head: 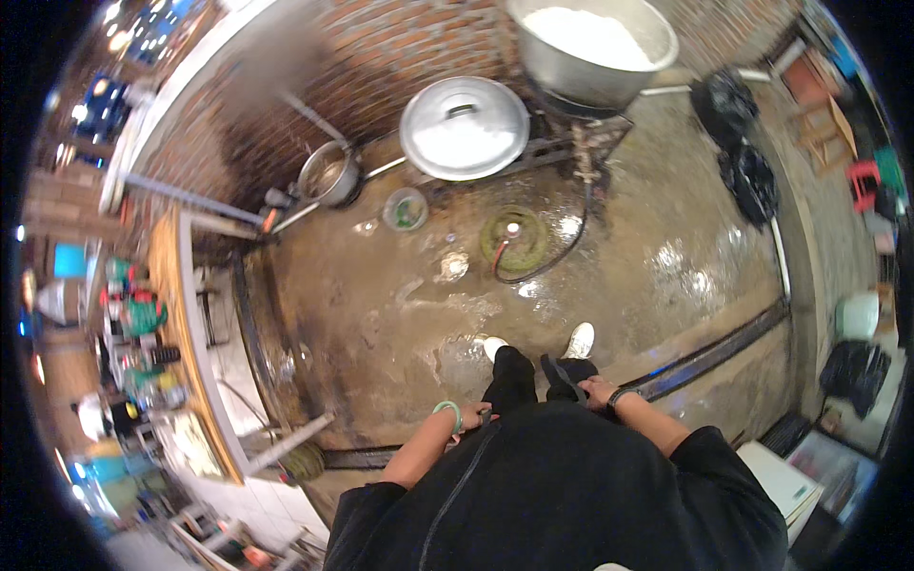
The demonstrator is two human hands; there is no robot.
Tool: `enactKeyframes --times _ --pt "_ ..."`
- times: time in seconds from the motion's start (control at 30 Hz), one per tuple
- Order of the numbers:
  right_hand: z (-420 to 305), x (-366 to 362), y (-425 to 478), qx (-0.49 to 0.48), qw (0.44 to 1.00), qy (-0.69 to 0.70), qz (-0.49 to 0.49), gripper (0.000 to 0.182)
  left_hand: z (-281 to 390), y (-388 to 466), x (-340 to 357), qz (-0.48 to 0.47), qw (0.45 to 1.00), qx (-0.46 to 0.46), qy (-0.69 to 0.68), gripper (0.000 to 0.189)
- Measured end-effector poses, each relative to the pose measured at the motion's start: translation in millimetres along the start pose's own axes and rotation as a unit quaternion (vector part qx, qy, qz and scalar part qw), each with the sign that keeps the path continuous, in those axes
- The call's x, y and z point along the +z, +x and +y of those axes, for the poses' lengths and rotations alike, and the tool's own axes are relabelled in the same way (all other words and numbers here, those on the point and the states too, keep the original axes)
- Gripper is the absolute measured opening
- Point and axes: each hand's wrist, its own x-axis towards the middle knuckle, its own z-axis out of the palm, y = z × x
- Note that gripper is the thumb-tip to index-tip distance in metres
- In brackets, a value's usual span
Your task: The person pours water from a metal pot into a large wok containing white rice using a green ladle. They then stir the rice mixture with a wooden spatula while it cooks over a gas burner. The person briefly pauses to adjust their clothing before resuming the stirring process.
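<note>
My left hand [471, 417], with a pale green bangle at the wrist, is at the front of my black clothing [571, 485]. Its fingers are curled by a small dark edge, and what they grip is partly hidden. My right hand [598, 392], wearing a dark wristband, pinches a strip of black cloth [563, 377] beside my right thigh. Beyond my white shoes [579, 341] a black hose [548, 270] curves over the wet concrete floor [400, 314]. Its red-marked end lies on a round greenish coil or mat [525, 253].
A large metal pot [596, 71] with white contents and a round metal lid [464, 132] stand by the brick wall [400, 50]. Nearby are a smaller pot [328, 175] and a clear tub [405, 210]. Black bags [746, 178] line the right; a wood-edged counter [168, 285] stands left.
</note>
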Motion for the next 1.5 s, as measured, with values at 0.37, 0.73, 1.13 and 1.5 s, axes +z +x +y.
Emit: enactKeyframes --times 0.37,0.73,1.13,1.5 --pt "68 40 -8 0.032 0.979 0.093 0.179 0.055 246 43 -64 0.255 0.955 0.02 0.149 0.049" --pt "-30 68 138 -0.195 0.778 0.567 0.187 0.029 467 227 -265 0.427 0.832 0.279 -0.217 0.037" --pt "-41 99 206 -0.193 0.537 0.815 0.097 0.029 529 286 -308 0.507 0.813 0.231 -0.171 0.038" --pt "-15 64 210 -0.162 0.502 0.849 0.007 0.028 535 285 -319 0.497 0.823 0.206 -0.181 0.035"
